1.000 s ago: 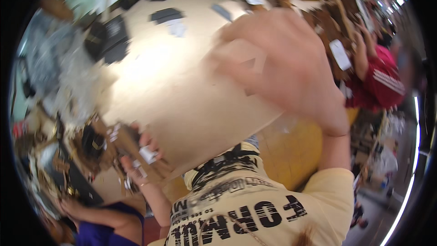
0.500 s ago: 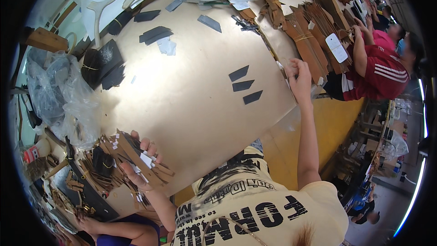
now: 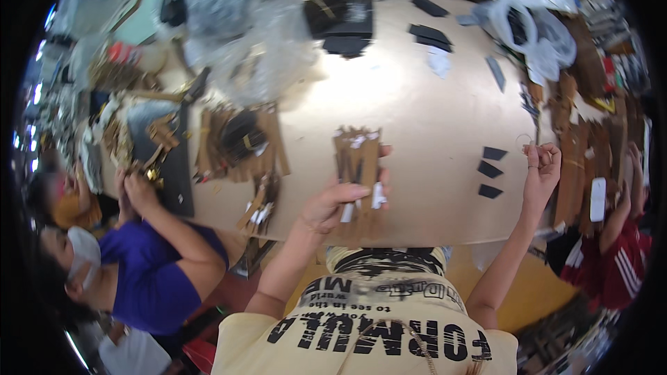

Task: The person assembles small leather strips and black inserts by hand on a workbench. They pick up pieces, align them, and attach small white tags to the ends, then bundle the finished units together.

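Observation:
My left hand (image 3: 337,201) is closed around a bundle of brown strips (image 3: 360,163) with small white tags, held over the table in front of me. Its thumb lies across the front and the fingertips show at the far side. Toward the table's right side, my right hand (image 3: 542,167) has thumb and fingers pinched on a thin loop that looks like a rubber band (image 3: 523,140). Between the hands, three dark slanted pieces (image 3: 491,169) lie in a column on the table (image 3: 424,132).
Banded brown strips (image 3: 243,142) lie left of my left hand. Clear plastic bags (image 3: 243,28) and black stacks (image 3: 347,28) sit at the back. A bag of black pieces (image 3: 511,21) stands back right. Co-workers sit at both sides; a purple sleeve (image 3: 149,264) is close at left.
The view has turned left. My left hand has brought the brown bundle away from the strip pile to in front of me. My right hand still pinches the thin loop at the right.

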A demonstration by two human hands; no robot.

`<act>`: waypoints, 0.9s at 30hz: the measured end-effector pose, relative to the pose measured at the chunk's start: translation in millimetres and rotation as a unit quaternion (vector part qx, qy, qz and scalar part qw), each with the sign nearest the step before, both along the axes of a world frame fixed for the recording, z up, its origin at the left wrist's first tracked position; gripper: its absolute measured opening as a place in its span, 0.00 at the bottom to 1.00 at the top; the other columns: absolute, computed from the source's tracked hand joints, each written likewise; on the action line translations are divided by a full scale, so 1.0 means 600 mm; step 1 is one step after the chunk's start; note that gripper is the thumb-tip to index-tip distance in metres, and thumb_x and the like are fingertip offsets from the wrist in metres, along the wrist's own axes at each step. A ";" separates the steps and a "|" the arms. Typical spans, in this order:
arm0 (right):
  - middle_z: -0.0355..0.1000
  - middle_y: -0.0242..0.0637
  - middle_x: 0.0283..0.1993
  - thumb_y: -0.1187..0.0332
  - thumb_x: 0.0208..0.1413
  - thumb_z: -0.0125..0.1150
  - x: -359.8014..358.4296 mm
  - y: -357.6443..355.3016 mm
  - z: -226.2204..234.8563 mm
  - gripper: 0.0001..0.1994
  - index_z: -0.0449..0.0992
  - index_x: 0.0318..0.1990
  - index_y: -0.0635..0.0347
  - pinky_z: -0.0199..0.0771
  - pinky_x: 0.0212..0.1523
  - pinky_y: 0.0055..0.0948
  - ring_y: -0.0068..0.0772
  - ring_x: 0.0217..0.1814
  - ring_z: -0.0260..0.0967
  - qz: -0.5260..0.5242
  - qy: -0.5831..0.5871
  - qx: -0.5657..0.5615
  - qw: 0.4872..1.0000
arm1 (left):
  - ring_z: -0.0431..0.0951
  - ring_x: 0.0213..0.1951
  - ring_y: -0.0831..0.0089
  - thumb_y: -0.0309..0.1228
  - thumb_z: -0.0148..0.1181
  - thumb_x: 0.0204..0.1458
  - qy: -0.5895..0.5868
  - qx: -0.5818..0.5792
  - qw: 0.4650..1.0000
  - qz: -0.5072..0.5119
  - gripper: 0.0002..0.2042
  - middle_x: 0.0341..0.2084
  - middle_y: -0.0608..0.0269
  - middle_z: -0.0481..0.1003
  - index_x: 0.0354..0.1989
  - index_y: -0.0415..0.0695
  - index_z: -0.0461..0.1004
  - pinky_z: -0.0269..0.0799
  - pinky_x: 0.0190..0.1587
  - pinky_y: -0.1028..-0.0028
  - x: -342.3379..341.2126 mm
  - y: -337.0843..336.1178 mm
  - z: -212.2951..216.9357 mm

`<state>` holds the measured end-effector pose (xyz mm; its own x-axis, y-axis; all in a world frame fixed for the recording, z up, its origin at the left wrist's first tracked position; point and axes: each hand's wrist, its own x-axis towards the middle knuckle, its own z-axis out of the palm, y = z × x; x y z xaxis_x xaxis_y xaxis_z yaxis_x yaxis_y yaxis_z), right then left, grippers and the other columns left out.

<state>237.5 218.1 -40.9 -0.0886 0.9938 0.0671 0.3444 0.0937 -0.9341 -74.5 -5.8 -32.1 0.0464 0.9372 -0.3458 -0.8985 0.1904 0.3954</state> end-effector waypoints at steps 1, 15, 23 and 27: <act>0.76 0.36 0.36 0.76 0.62 0.58 -0.038 -0.011 0.003 0.06 0.70 0.45 0.63 0.71 0.49 0.25 0.27 0.41 0.74 0.026 0.070 -0.040 0.996 | 0.72 0.41 0.66 0.31 0.66 0.44 0.000 -0.012 1.000 -0.008 0.42 0.41 0.56 0.68 0.69 0.39 0.52 0.79 0.45 0.63 0.000 0.000 0.004; 0.67 0.51 0.63 0.48 0.46 0.73 -0.290 -0.146 0.055 0.49 0.54 0.72 0.59 0.71 0.39 0.18 0.22 0.33 0.73 0.438 0.177 -0.296 0.830 | 0.76 0.41 0.67 0.25 0.62 0.49 0.093 -0.014 0.995 -0.037 0.37 0.42 0.54 0.72 0.68 0.41 0.53 0.77 0.44 0.66 -0.023 -0.078 0.025; 0.77 0.36 0.39 0.68 0.43 0.78 -0.324 -0.194 0.088 0.37 0.67 0.62 0.62 0.73 0.41 0.22 0.22 0.39 0.74 0.525 0.055 -0.226 0.819 | 0.77 0.43 0.70 0.22 0.62 0.53 0.112 0.029 0.992 -0.055 0.42 0.45 0.57 0.71 0.72 0.45 0.42 0.77 0.43 0.69 0.023 -0.059 0.031; 0.77 0.34 0.31 0.74 0.47 0.71 -0.315 -0.197 0.084 0.13 0.77 0.41 0.66 0.73 0.37 0.20 0.21 0.34 0.74 0.476 0.038 -0.199 0.856 | 0.73 0.49 0.74 0.24 0.64 0.52 0.111 0.006 0.993 -0.044 0.36 0.47 0.60 0.70 0.68 0.42 0.51 0.73 0.50 0.72 0.038 -0.052 0.023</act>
